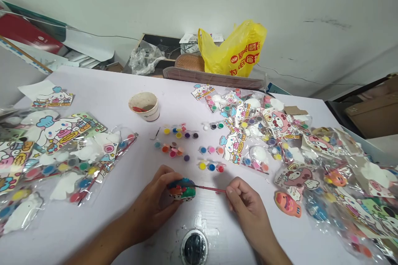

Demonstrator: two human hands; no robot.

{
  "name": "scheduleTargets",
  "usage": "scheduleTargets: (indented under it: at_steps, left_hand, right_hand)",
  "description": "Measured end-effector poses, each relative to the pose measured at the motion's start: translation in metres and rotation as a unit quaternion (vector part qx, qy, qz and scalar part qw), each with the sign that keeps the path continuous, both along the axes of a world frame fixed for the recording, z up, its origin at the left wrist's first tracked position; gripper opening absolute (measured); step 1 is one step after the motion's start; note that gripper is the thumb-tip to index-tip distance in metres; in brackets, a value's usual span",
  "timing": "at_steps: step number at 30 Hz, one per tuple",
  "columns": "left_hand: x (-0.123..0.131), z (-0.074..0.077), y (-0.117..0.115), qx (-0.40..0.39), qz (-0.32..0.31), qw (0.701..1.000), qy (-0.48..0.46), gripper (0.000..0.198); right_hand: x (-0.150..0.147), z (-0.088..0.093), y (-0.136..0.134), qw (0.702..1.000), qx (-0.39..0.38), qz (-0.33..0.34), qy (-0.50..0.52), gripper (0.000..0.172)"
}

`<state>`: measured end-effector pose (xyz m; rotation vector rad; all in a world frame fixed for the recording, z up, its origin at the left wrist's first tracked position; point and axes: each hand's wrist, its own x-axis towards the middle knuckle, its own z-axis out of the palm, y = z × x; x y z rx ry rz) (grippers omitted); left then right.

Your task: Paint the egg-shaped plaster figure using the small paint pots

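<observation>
My left hand (157, 194) grips a small figurine (185, 192) painted in blue, green and orange-red, just above the front middle of the table. Pinched in my right hand (244, 198) is a thin red paintbrush (213, 189), its tip against the figurine's right side. Beyond my hands lie strips of little paint pots: one with yellow, blue and red (212, 167), one with blue and pink (211, 149), and orange-toned ones (172, 150). A paper cup (146, 107) of murky water, with something red inside, stands farther back.
Bagged craft kits with white figurines cover the table's left side (62, 161) and right side (264, 132). A painted orange-pink figurine (287, 203) lies near the right-hand kits. In front of me is a round dark grommet (194, 248). Behind the table sits a yellow plastic bag (233, 51).
</observation>
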<state>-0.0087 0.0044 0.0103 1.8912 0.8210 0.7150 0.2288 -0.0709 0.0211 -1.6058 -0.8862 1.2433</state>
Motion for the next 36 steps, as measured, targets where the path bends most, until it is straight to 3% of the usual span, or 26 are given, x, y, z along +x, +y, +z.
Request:
scheduleTargets:
  at_steps: [10,16,21,27,36]
  left_hand:
    - [-0.0004,-0.0004,-0.0012,-0.02,0.011,1.0,-0.006,0.041]
    - [-0.0003,-0.0002,-0.001,-0.047,0.011,0.999,-0.018,0.043]
    - [-0.0005,0.0,-0.0004,-0.053,0.002,0.998,-0.021,0.044]
    - [0.0007,-0.0014,-0.0026,-0.068,0.016,0.997,-0.034,0.04]
    - [0.0005,-0.0023,-0.002,-0.059,0.015,0.998,-0.03,0.039]
  right_hand:
    - [0.0021,0.001,0.0003,1.0,-0.011,0.004,0.009,0.049]
    - [0.0052,-0.0041,0.0003,0.999,-0.013,0.049,0.004,0.048]
    - [0.0083,-0.0062,-0.0006,1.0,-0.004,0.018,-0.005,0.048]
    - [0.0073,-0.0059,0.0006,0.997,-0.007,0.071,0.005,0.046]
    - [0.0028,0.0009,0.0012,1.0,-0.005,0.014,0.02,0.047]
